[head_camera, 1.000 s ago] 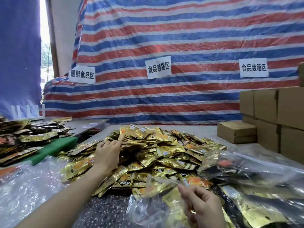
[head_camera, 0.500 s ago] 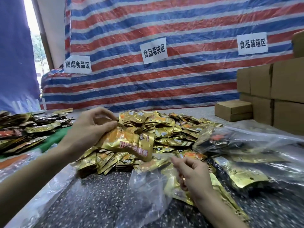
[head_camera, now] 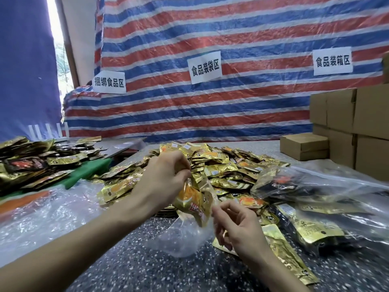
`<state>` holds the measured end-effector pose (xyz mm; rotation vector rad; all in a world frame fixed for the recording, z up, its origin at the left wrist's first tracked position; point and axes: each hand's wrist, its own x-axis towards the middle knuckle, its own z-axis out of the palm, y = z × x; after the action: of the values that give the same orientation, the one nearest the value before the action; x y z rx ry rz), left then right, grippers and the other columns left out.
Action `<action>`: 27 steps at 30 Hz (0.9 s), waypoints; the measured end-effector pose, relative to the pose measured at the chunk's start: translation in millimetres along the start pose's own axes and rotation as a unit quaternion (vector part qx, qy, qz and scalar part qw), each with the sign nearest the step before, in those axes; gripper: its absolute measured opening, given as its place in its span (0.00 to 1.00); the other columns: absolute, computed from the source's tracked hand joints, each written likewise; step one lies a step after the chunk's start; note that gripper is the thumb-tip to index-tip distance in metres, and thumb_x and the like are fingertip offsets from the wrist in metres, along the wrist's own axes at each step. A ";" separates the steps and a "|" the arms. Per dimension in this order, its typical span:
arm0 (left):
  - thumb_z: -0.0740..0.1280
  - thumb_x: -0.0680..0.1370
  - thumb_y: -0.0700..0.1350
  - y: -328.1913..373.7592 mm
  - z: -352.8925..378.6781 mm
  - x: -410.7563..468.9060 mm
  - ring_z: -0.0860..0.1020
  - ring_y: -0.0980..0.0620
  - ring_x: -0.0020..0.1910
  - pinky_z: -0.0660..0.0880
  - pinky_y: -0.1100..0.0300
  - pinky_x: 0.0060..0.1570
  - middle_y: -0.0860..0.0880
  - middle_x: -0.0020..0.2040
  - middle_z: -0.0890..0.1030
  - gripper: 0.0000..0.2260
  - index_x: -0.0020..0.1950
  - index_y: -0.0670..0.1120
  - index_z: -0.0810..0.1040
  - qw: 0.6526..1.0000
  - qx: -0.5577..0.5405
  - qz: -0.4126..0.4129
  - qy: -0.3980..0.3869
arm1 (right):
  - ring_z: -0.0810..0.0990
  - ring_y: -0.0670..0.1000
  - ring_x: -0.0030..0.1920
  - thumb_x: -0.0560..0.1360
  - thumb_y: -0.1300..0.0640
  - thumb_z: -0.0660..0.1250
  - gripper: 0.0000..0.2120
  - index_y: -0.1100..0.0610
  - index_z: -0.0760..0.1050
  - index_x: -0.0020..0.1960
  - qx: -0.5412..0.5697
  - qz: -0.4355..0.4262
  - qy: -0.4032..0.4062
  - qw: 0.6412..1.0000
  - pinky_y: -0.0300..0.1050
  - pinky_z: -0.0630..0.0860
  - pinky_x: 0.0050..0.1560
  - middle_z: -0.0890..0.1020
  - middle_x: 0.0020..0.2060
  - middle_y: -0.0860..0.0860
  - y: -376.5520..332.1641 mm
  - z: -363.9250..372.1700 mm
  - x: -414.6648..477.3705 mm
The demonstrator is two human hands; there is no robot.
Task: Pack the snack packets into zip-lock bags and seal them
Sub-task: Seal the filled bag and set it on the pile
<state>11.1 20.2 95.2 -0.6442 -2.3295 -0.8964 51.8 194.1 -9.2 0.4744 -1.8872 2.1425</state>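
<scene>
Packet (head_camera: 192,204) has swung over from the pile (head_camera: 221,165) and its lower end is in the bag (head_camera: 183,239) mouth!
Left hand (head_camera: 163,182) pinches the packet's top edge, fingers curled tight; right hand (head_camera: 239,227) nips the bag's rim between thumb and forefinger, just above the table (head_camera: 126,262).

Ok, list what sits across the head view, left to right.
Dark packet pile → left hand → gold packet it pinches → right hand, pinching the zip-lock bag → stacked cardboard boxes.
</scene>
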 end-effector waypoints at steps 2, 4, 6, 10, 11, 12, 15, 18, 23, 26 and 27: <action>0.73 0.76 0.41 0.8 9.8 0.1 0.76 0.65 0.37 0.71 0.75 0.34 0.59 0.39 0.77 0.03 0.46 0.48 0.80 1.000 0.007 -0.018 -0.020 | 0.73 0.47 0.28 0.75 0.51 0.68 0.09 0.52 0.79 0.37 -0.020 -0.019 -0.004 1.000 0.34 0.68 0.27 0.79 0.30 0.51 -2.4 1.3 -0.9; 0.74 0.76 0.44 1.3 17.1 2.0 0.75 0.62 0.37 0.70 0.74 0.30 0.58 0.40 0.77 0.05 0.46 0.50 0.79 0.998 0.024 -0.049 -0.044 | 0.75 0.46 0.32 0.74 0.50 0.67 0.08 0.52 0.81 0.40 -0.041 -0.040 0.004 0.998 0.35 0.71 0.31 0.81 0.33 0.51 -5.0 1.2 -0.3; 0.74 0.75 0.46 1.8 22.0 4.8 0.76 0.61 0.37 0.71 0.71 0.28 0.56 0.41 0.78 0.07 0.44 0.52 0.76 0.994 0.036 -0.076 -0.074 | 0.80 0.51 0.38 0.73 0.50 0.67 0.10 0.55 0.82 0.42 -0.038 -0.056 0.017 0.998 0.40 0.79 0.41 0.84 0.40 0.52 -7.6 -1.1 2.1; 0.78 0.69 0.54 8.3 22.8 7.5 0.80 0.58 0.41 0.82 0.56 0.40 0.55 0.44 0.79 0.16 0.49 0.53 0.75 0.984 0.018 -0.121 -0.128 | 0.84 0.58 0.53 0.72 0.53 0.66 0.09 0.55 0.83 0.39 0.115 -0.019 0.025 0.993 0.53 0.82 0.52 0.85 0.52 0.58 -15.8 -7.4 7.4; 0.79 0.67 0.55 11.1 21.5 7.7 0.80 0.56 0.42 0.83 0.54 0.42 0.54 0.46 0.79 0.21 0.53 0.52 0.75 0.978 -0.013 -0.145 -0.148 | 0.84 0.58 0.54 0.71 0.54 0.66 0.09 0.54 0.84 0.39 0.162 -0.005 0.025 0.987 0.55 0.82 0.52 0.85 0.53 0.59 -17.6 -8.0 7.9; 0.79 0.67 0.55 14.3 20.4 8.0 0.81 0.54 0.44 0.83 0.53 0.44 0.52 0.48 0.78 0.24 0.56 0.49 0.74 0.971 -0.036 -0.166 -0.170 | 0.84 0.57 0.54 0.71 0.55 0.66 0.09 0.54 0.84 0.38 0.200 0.005 0.024 0.980 0.54 0.82 0.51 0.85 0.53 0.59 -18.9 -8.5 8.3; 0.74 0.72 0.52 22.9 16.6 11.2 0.79 0.51 0.42 0.81 0.53 0.43 0.47 0.46 0.81 0.16 0.53 0.43 0.78 0.968 0.049 -0.146 -0.198 | 0.85 0.57 0.54 0.72 0.56 0.66 0.08 0.55 0.84 0.40 0.269 0.019 0.024 0.963 0.54 0.84 0.48 0.85 0.53 0.60 -20.8 -9.8 9.0; 0.70 0.76 0.51 25.0 8.4 16.8 0.77 0.50 0.38 0.78 0.55 0.38 0.46 0.44 0.83 0.13 0.49 0.40 0.82 0.963 0.114 -0.120 -0.213 | 0.84 0.60 0.57 0.73 0.56 0.65 0.08 0.59 0.81 0.46 0.300 0.024 0.045 0.953 0.60 0.82 0.51 0.84 0.56 0.60 -23.2 -15.1 10.7; 0.69 0.79 0.37 12.8 -8.2 27.9 0.81 0.49 0.27 0.79 0.59 0.27 0.44 0.32 0.83 0.04 0.48 0.36 0.77 0.934 -0.127 -0.206 -0.262 | 0.83 0.62 0.58 0.73 0.55 0.66 0.07 0.58 0.80 0.46 0.302 0.031 0.076 0.950 0.69 0.78 0.55 0.83 0.58 0.61 -24.8 -19.9 13.0; 0.74 0.74 0.40 0.4 -18.1 43.4 0.80 0.51 0.27 0.76 0.64 0.25 0.44 0.34 0.83 0.07 0.47 0.37 0.80 0.922 -0.273 -0.190 -0.196 | 0.83 0.59 0.59 0.71 0.53 0.68 0.09 0.56 0.83 0.46 0.267 0.034 0.102 0.958 0.62 0.80 0.52 0.84 0.57 0.58 -25.7 -18.1 11.7; 0.75 0.73 0.44 -4.4 -18.8 48.1 0.79 0.52 0.28 0.76 0.64 0.26 0.44 0.37 0.83 0.11 0.49 0.39 0.81 0.909 -0.324 -0.187 -0.185 | 0.83 0.59 0.59 0.71 0.52 0.68 0.09 0.56 0.84 0.47 0.261 0.037 0.110 0.958 0.60 0.80 0.50 0.84 0.57 0.57 -26.4 -17.6 11.1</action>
<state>-20.7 15.0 135.9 -0.6736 -2.5175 -1.9205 50.6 214.8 17.3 0.2438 -1.2305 2.6163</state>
